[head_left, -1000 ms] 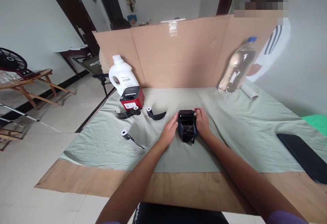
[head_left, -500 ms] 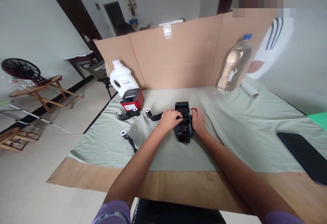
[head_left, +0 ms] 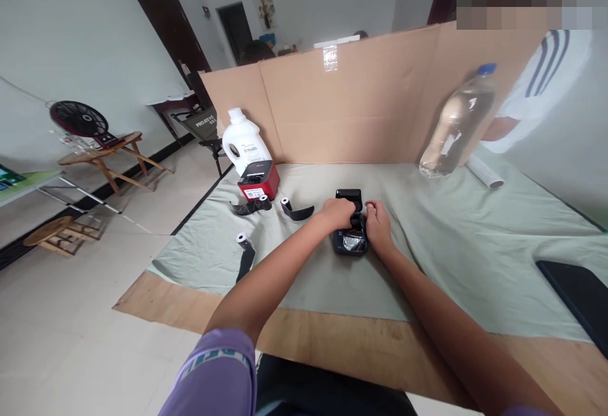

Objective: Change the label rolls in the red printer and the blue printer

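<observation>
Spread over the wooden table [head_left: 361, 346]: a pale green cloth [head_left: 451, 245], soft and lightly creased. At twelve o'clock, a folded screen of plain brown cardboard [head_left: 361, 99], matte and flat. At four o'clock, near the table edge, a flat black slab [head_left: 579, 289], glossy and partly cut off by the frame. At two o'clock, leaning against the cardboard, a tall clear plastic bottle [head_left: 458, 121] with a blue cap; contents not readable. Just beside it, a white tube [head_left: 484, 172] lying flat. At ten o'clock, an opaque white jug [head_left: 244, 144], contents hidden, with a boxy red-and-black printer [head_left: 259, 180] touching its front.

At the centre of the cloth, a small black printer [head_left: 350, 226], rounded, lid raised, something dark and shiny crinkled in its open bay. Left hand [head_left: 338, 212] curled almost closed over the upper left edge, fingertips tucked in at the hinge. Right hand [head_left: 379, 226] clasped on the right side, fingers bent tight against the casing.

Between nine and ten o'clock, three little white paper rolls [head_left: 243, 242], each trailing a curved black strip.
</observation>
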{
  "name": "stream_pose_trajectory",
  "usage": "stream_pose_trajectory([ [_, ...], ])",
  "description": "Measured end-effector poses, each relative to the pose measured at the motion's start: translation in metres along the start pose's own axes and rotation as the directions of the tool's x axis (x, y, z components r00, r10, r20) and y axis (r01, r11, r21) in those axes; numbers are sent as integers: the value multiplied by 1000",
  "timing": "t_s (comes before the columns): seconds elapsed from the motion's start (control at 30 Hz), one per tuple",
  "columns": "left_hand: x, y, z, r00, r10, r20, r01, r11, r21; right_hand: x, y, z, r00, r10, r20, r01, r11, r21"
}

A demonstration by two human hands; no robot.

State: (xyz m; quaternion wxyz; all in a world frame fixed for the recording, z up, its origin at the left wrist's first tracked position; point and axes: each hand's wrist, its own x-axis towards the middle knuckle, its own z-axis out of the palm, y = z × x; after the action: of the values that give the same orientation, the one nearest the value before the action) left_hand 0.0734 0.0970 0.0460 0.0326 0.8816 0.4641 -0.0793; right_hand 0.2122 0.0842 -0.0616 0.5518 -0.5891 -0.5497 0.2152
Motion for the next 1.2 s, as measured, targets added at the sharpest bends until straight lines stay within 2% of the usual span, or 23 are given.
stream_pose_trajectory([
  [0.07, -1, -6, -2, 999, 17, -50, -19, 999, -43, 1, 1, 0, 1000, 15, 8, -15, 1000, 13],
  [0.17, -18, -21, -7, 968, -62, -245, -8, 962, -274, 3, 3, 0, 999, 49, 19, -50, 998, 38],
  [0.23, -43, -35, -9, 916, -172, -362, -16, 887, -461, 4, 3, 0, 997, 64, 31, -66, 996, 60],
  [0.3, -76, -53, -8, 867, -263, -423, -36, 814, -580, 3, 3, 0, 998, 65, 27, -67, 994, 84],
  [0.37, -112, -74, -4, 843, -335, -420, -2, 780, -626, 3, 4, 1, 998, 63, 14, -64, 993, 104],
  [0.43, -144, -97, 2, 837, -403, -371, 115, 792, -600, 3, 5, 2, 998, 65, 10, -65, 992, 106],
  [0.5, -166, -119, 9, 836, -464, -292, 272, 814, -514, 3, 6, 3, 998, 63, 8, -63, 993, 97],
  [0.57, -176, -138, 17, 835, -506, -215, 400, 828, -393, 3, 7, 4, 998, 62, -5, -61, 994, 93],
  [0.67, -175, -159, 32, 840, -523, -144, 478, 840, -257, 4, 8, 4, 998, 61, -16, -59, 992, 109],
  [0.83, -165, -179, 52, 861, -500, -92, 475, 856, -204, 4, 7, 3, 997, 75, 8, -75, 991, 115],
  [0.97, -167, -199, 45, 862, -503, -61, 457, 823, -337, 4, 8, 3, 996, 87, 20, -89, 989, 116],
  [1.03, -165, -211, 38, 832, -546, -102, 466, 786, -407, 5, 8, 3, 996, 87, 26, -89, 989, 116],
  [1.1, -156, -222, 33, 790, -591, -163, 492, 770, -407, 4, 7, 3, 996, 82, 39, -86, 990, 115],
  [1.2, -133, -229, 35, 793, -588, -160, 518, 789, -329, 4, 6, 2, 996, 82, 45, -86, 990, 113],
])
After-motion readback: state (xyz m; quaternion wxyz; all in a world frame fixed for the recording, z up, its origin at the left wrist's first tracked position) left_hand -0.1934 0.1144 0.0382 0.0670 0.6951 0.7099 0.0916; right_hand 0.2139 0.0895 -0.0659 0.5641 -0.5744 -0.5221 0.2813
